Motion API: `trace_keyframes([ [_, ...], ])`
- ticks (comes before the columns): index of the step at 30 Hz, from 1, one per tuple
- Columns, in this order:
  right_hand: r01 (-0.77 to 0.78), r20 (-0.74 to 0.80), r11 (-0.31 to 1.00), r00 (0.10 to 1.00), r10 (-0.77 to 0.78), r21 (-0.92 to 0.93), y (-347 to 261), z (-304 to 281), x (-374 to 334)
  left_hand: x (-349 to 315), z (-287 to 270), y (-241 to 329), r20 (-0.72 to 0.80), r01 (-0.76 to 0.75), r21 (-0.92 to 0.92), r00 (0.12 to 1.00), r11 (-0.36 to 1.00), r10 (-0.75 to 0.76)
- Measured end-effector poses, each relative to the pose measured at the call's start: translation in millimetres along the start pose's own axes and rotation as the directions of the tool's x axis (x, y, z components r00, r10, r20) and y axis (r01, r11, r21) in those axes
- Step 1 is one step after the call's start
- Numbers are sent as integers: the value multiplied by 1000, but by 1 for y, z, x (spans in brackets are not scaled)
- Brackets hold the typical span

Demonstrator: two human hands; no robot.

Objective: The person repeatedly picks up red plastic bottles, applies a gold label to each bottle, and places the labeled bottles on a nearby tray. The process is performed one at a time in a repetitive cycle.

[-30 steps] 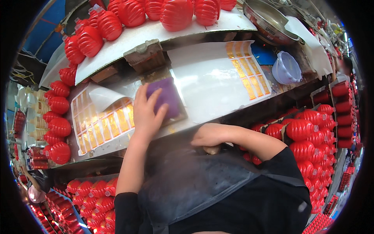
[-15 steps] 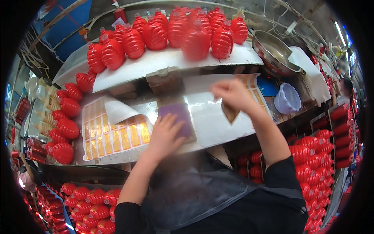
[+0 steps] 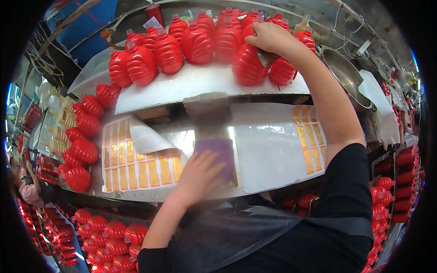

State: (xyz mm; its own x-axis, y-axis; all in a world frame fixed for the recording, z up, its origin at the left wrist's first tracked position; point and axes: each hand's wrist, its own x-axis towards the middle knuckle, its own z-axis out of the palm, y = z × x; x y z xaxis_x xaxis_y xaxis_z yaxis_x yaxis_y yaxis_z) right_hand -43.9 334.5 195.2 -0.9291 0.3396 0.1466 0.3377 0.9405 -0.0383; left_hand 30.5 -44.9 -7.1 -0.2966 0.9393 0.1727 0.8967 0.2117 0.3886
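Observation:
My right hand (image 3: 272, 40) reaches to the raised white shelf, its fingers closed at the top of a red ribbed plastic bottle (image 3: 248, 67). The neck is hidden under the fingers. A dark, flat, scraper-like piece (image 3: 266, 58) sticks out below the same palm. My left hand (image 3: 198, 176) rests with fingers spread on a purple pad (image 3: 217, 157) at the middle of the bench. To its left lies a sheet of gold labels (image 3: 136, 169) with its white backing (image 3: 152, 139) curled back. On the right, gold labels (image 3: 309, 141) stand along the edge of a white sheet (image 3: 268, 150).
Several red bottles (image 3: 198, 43) crowd the white shelf (image 3: 182, 86). More red bottles (image 3: 84, 151) line the bench's left end. A metal basin (image 3: 346, 75) sits at the back right. Stacked red bottles (image 3: 114, 246) fill the lower left. Another person (image 3: 31, 184) is at far left.
My right hand has risen from above the right-hand sheet to a bottle on the shelf, carrying the dark flat piece. The left hand stays on the purple pad. The view has shifted slightly.

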Motion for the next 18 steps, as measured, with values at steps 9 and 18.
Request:
trace_keyframes([
  [9,-167,60,637,981,187,752,108,-21,-97,11,-5,-10,-35,31,-138,999,990,-36],
  [18,-90,-55,125,550,833,988,287,-82,-237,16,16,-18,-194,94,-145,973,985,-121],
])
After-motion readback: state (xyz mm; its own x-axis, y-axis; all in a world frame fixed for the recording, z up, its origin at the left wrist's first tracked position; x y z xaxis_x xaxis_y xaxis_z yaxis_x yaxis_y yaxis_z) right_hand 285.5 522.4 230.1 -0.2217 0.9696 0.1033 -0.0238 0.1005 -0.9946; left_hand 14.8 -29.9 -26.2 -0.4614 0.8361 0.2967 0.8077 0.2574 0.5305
